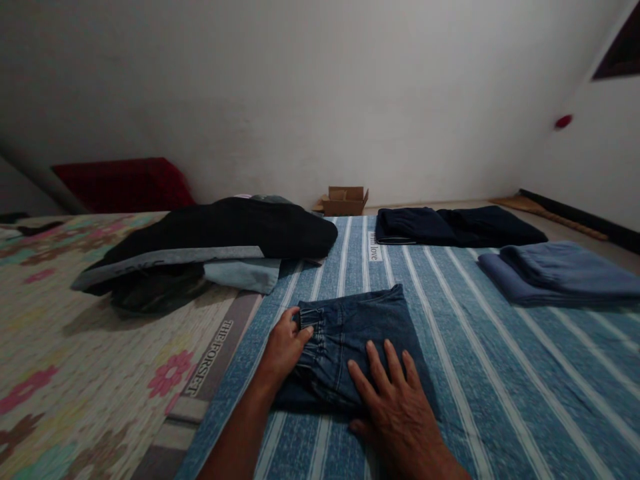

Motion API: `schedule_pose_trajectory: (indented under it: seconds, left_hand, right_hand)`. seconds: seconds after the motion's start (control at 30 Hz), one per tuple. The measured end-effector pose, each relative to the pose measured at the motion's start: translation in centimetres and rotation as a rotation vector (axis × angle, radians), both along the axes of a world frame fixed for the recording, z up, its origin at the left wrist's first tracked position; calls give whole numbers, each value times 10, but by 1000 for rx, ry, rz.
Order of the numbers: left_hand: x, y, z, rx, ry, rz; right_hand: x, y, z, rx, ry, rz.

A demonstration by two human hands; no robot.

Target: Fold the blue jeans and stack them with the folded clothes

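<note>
A folded pair of blue jeans [327, 357] lies on the blue striped sheet in front of me, its gathered elastic waistband toward the left. My left hand [285, 350] grips the waistband, thumb on top and fingers bent round the edge. Spread flat, my right hand [395, 400] rests on the lower right part of the denim, with nothing held in it. The underside of the fold is hidden.
To the left is a heap of clothes with a black garment [240, 230] on top. Folded dark trousers [455, 225] and a folded blue-grey garment [565, 270] lie at the right. Behind the bed stand a cardboard box [345, 200] and a red object [125, 185] against the wall.
</note>
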State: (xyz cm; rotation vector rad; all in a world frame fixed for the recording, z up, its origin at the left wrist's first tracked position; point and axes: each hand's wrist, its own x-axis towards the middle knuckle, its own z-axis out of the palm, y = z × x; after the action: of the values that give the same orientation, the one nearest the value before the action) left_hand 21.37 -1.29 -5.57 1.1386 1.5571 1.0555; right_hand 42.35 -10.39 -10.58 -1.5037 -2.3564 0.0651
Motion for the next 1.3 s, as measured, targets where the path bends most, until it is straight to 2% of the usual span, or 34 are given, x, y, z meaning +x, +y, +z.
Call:
schedule_pose_trajectory:
  seconds: [0.07,0.13,0.23,0.3,0.4,0.5,0.6,0.77,0.83,0.97,1.1,1.23,1.3]
  left_hand:
    - [2,-2,3,57,170,42]
    - [9,-8,11,188,330,117]
    - [31,-20,29,391,315,142]
    - [52,-28,39,413,185,22]
    - [85,-33,43,378,127,-287]
    - [108,-26,35,380,213,-546]
    - [116,-14,21,384,256,-646]
    - [106,-3,5,382,231,-623]
    - [102,-2,2,371,205,-606]
    - [99,0,-4,350,140,-537]
    - [98,3,-8,323,89,-490]
    - [96,2,-9,333,114,-500]
    - [95,1,-10,354,140,-513]
  right_hand:
    - [0,0,1,-6,4,15]
    - [0,0,3,-10,5,27]
    - [0,-1,6,0,6,10]
    - [-1,-2,8,4,1,-6]
    - [-2,-2,8,-4,-10,-6]
    - [-4,0,8,-1,-26,11]
    - [-6,1,9,-8,-36,-2]
    - [-9,1,11,-1,-43,-42]
    - [-10,1,10,-3,-40,-66]
    - [-9,1,6,-5,-31,-11]
    - [-8,1,2,39,-21,-56]
    - [-2,-1,-1,45,1,33]
    - [7,-2,5,43,50,74]
